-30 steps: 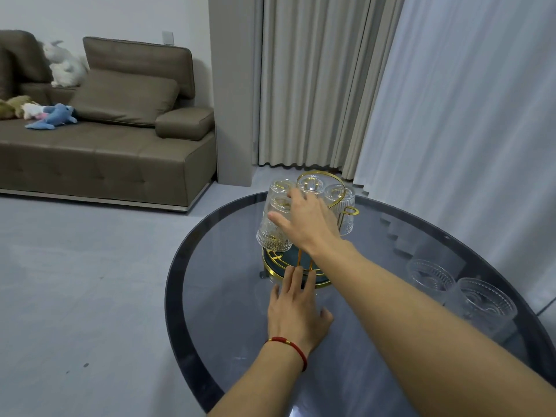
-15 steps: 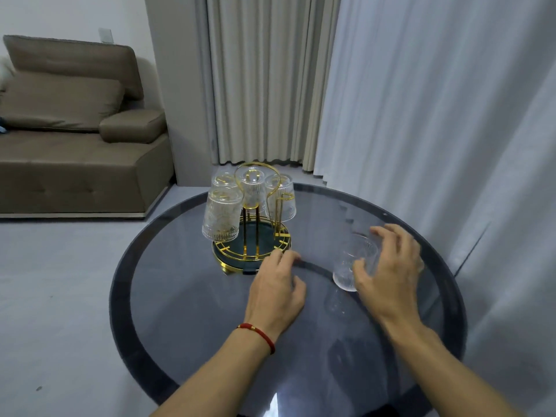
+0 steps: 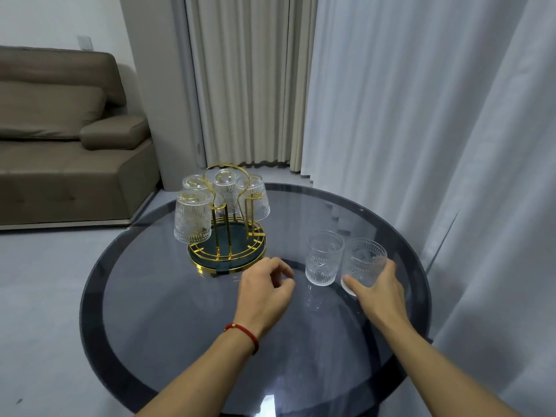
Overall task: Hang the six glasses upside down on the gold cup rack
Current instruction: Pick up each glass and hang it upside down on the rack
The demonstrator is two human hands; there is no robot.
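With four glasses already inverted on the gold cup rack at 11 o'clock, the right hand wraps its fingers around an upright glass at 2 o'clock on the surface, apparently to hang it, while the left hand rests loosely curled, holding nothing.

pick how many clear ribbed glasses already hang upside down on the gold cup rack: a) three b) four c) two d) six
b) four clear ribbed glasses hang upside down on the gold wire cup rack, while two more stand upright on the round dark glass table: one free and one gripped by the right hand.
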